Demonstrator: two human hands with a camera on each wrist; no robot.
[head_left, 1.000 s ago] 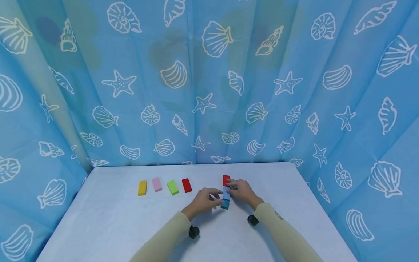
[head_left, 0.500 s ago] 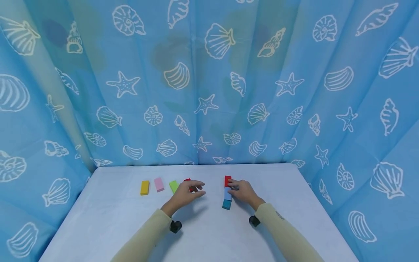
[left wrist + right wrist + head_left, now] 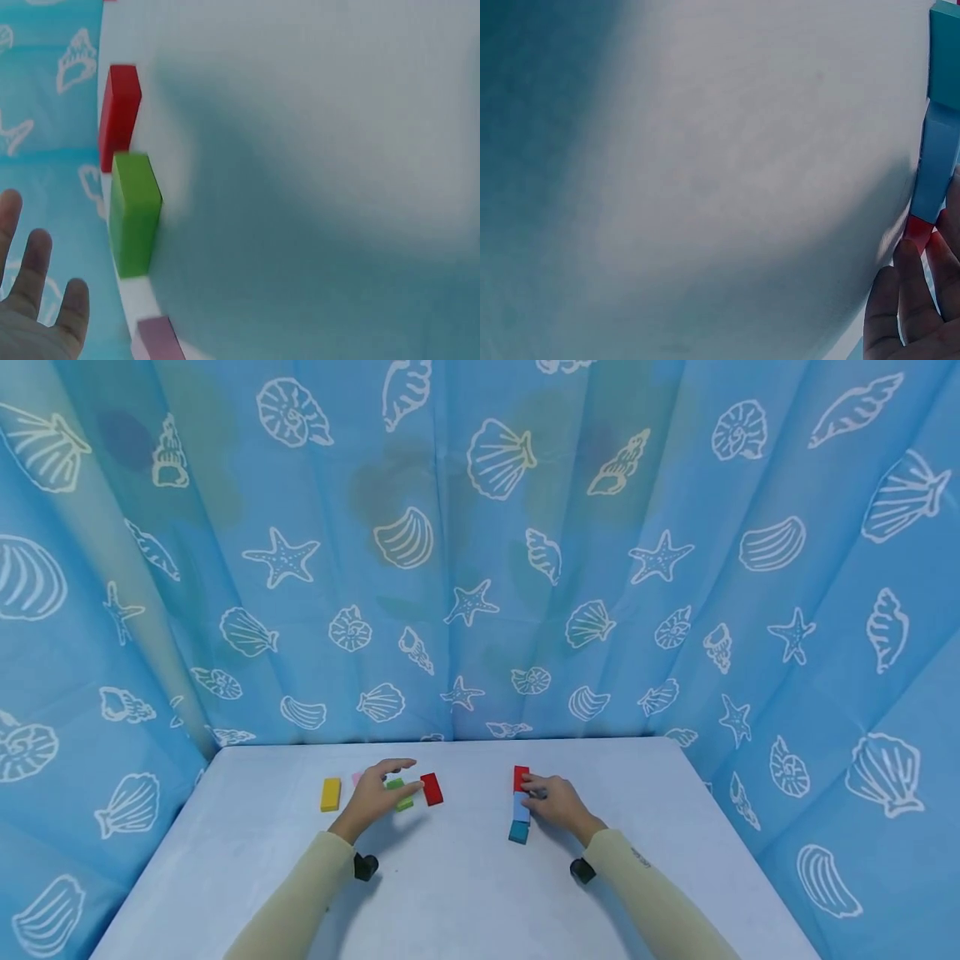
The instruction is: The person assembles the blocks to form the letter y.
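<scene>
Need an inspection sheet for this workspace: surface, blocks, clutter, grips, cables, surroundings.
Surface: plain white tabletop.
Blocks, left: yellow rectangular block, pink rectangular block, green rectangular block, red rectangular block; material unclear.
Blocks, right: second red block, light-blue block, teal block, lined up end to end.
Clutter: nothing seen.
Left grip: fingers spread, holding nothing, near the green rectangular block.
Right grip: fingers touching the second red block; whether pinching, can't tell.
Cables: nothing seen.
Surroundings: blue curtain with white seashell and starfish prints behind the tabletop.
</scene>
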